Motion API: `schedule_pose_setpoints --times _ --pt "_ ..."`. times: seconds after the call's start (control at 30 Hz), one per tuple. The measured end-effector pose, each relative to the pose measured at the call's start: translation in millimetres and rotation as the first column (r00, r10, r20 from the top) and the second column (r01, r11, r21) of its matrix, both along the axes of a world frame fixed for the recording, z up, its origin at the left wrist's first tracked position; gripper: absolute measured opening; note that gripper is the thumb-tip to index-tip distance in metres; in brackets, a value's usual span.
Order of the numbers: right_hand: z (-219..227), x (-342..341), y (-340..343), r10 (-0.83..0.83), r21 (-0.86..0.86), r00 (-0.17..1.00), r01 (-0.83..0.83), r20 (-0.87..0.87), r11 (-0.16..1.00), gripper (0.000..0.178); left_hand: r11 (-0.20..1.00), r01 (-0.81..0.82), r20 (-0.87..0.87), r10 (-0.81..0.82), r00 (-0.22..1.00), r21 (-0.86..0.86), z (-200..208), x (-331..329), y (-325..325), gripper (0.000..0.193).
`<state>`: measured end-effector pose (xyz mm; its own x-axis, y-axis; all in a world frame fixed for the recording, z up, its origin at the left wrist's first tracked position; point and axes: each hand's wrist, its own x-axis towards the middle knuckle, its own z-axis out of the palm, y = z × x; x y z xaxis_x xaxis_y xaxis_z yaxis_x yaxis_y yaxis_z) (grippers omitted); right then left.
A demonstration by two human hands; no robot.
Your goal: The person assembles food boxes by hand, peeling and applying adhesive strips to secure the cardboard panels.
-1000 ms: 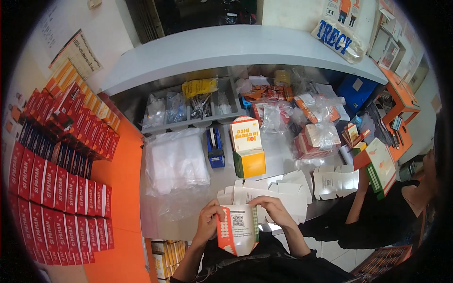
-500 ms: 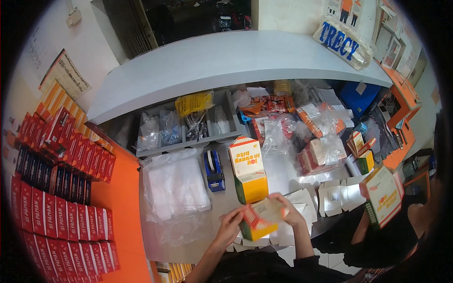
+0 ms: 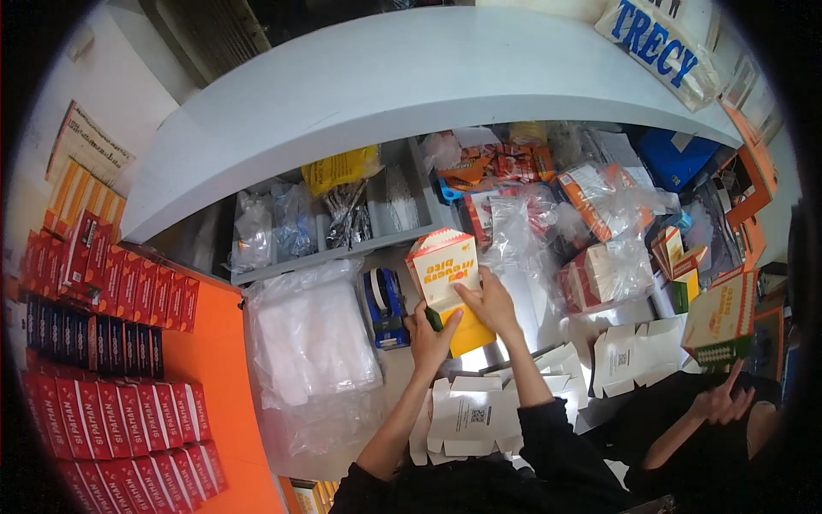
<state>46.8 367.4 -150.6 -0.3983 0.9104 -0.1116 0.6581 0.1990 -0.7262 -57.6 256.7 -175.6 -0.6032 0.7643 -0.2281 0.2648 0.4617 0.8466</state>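
Both my hands are at a folded food carton (image 3: 471, 336) with yellow, green and white faces and a red trim. My left hand (image 3: 430, 340) grips its lower left, beside a green corner. My right hand (image 3: 491, 301) holds its right side, thumb laid across the white face. Whether a second carton sits under or inside this one, I cannot tell. Just left of it stands a blue tape dispenser (image 3: 385, 308). White flat carton blanks (image 3: 473, 417) lie nearest me, below my forearms.
A stack of clear plastic bags (image 3: 315, 334) lies left. Behind is a grey divided tray (image 3: 338, 257) of packets. Bagged goods (image 3: 604, 278) fill the back right. At right a co-worker's hand (image 3: 719, 407) is below another carton (image 3: 719, 321). Red boxes (image 3: 128, 415) line the left.
My hands have moved away from me with the carton, to where another carton stood. The view has shifted. The co-worker's carton has moved up and right in the picture.
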Motion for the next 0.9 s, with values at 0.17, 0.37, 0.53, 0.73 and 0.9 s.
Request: schedule_pose_setpoints --times 0.17,0.37,0.53,0.73,0.9 --pt "3.5 -17.2 16.4 0.059 -0.191 0.967 -0.011 0.247 0.982 0.073 0.994 -0.11 -0.01 0.11 0.994 -0.02 -32.1 3.2 15.2 0.08" --pt "-26.8 -33.4 -5.9 -0.064 0.485 0.956 0.202 -0.286 0.851 0.052 0.957 -0.007 -0.503 0.159 0.849 0.291 -25.1 3.9 9.8 0.073" --pt "-16.9 -55.3 28.8 0.144 0.451 0.977 -0.201 0.158 0.87 0.045 0.945 0.306 -0.325 -0.328 0.887 -0.119 -4.0 -11.6 11.4 0.083" --pt "23.7 -31.6 -21.6 0.095 0.664 0.995 -0.091 0.031 0.742 0.047 0.953 0.276 -0.273 -0.301 0.914 -0.126 -25.4 -29.1 4.7 0.089" --pt "9.1 73.5 -173.0 0.292 -0.22 0.945 -0.318 -0.145 0.922 0.03 0.984 0.179 -0.41 -0.159 0.898 0.011 17.9 2.0 -13.1 0.094"
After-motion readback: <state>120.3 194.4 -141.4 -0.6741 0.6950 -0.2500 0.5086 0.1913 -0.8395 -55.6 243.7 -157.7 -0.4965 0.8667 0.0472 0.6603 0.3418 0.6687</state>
